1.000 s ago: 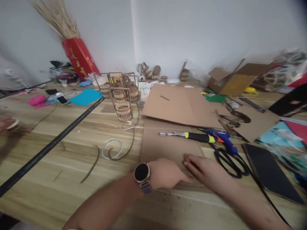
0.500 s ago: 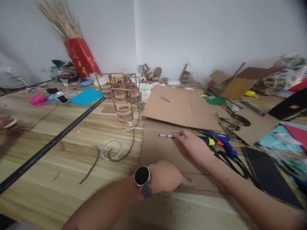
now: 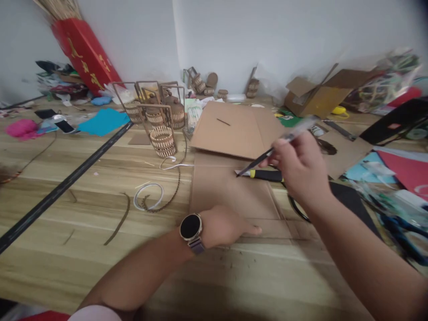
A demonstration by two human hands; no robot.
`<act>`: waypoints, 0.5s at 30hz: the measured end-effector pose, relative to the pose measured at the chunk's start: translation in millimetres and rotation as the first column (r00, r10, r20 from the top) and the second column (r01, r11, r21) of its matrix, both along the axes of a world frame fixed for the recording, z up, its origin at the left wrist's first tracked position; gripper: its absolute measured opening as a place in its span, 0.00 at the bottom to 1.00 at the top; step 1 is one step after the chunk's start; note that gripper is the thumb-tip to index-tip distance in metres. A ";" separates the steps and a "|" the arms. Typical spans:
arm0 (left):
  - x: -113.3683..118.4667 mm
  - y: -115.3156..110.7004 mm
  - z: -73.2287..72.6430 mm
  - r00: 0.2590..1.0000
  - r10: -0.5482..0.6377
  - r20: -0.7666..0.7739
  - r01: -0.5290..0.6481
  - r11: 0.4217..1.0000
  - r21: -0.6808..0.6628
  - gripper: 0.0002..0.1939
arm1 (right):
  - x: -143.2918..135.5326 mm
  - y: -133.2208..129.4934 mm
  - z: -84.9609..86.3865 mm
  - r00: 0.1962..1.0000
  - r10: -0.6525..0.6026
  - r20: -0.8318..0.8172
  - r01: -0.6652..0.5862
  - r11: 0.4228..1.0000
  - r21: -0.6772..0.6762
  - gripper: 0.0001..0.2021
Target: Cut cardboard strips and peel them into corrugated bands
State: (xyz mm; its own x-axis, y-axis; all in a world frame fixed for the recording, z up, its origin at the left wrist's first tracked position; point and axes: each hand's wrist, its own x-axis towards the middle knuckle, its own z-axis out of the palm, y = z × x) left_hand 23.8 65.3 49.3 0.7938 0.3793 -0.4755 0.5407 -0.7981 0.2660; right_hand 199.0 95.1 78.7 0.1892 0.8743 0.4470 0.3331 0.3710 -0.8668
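Note:
My right hand is closed round a pen, which slants down to the left with its dark tip close to the cardboard; I cannot tell whether it touches. The pen's back end is blurred. My left hand, with a round watch on the wrist, presses on the near part of a cardboard sheet. One finger lies stretched out to the right; the others are mostly hidden beneath. Behind the pen tip lies a tool with a black and yellow handle. A second cardboard piece rests over the sheet's far edge.
Small woven baskets with tall handles stand left of the cardboard. A white ring, a braided cord and brown strips lie nearer. A black loop handle and a dark flat slab are right; an open carton stands behind.
My right hand has picked the pen up off the cardboard and moved right and up, now covering the blue glue gun. My left hand stays on the cardboard. The whole view has shifted.

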 end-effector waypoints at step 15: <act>2.5 19.5 -11.9 0.997 -0.079 0.005 0.079 0.994 -0.077 0.41 | 70.2 -131.0 -47.3 0.614 -0.370 -0.697 0.096 0.912 -0.399 0.10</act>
State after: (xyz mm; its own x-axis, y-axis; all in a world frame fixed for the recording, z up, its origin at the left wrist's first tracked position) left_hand 26.3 84.9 37.4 0.8206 0.2778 -0.4994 0.4764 -0.8152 0.3292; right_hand 269.2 -35.9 31.4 0.5505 0.8068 -0.2148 -0.4388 0.0607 -0.8965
